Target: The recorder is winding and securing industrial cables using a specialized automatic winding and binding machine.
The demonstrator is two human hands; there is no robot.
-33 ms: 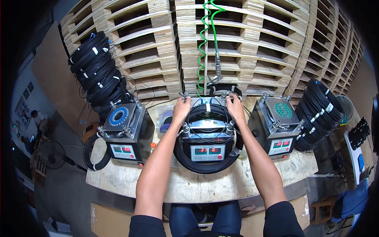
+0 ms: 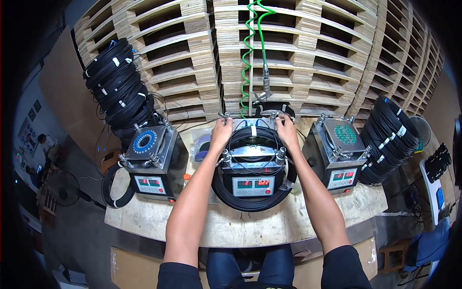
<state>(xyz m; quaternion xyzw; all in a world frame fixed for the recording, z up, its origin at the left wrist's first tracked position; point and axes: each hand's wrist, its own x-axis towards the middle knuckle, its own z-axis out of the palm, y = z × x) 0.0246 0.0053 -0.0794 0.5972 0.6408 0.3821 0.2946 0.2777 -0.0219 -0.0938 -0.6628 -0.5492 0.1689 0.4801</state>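
A grey box machine (image 2: 253, 185) with a red-digit display stands at the middle of the wooden bench (image 2: 231, 226). A black cable coil (image 2: 250, 204) with a white tape band lies around the machine's top and hangs down over its front. My left hand (image 2: 222, 132) is closed on the far left part of the coil, by a corner post. At the far right part, my right hand (image 2: 287, 130) grips the coil in the same way. Both forearms reach straight out over the bench on either side of the machine.
A like machine with a blue ring fixture (image 2: 151, 161) stands to the left, another with a green fixture (image 2: 339, 154) to the right. Stacked black coils sit at far left (image 2: 118, 86) and far right (image 2: 387, 139). Behind are wooden pallets (image 2: 308, 58) and a green spiral hose (image 2: 248, 53).
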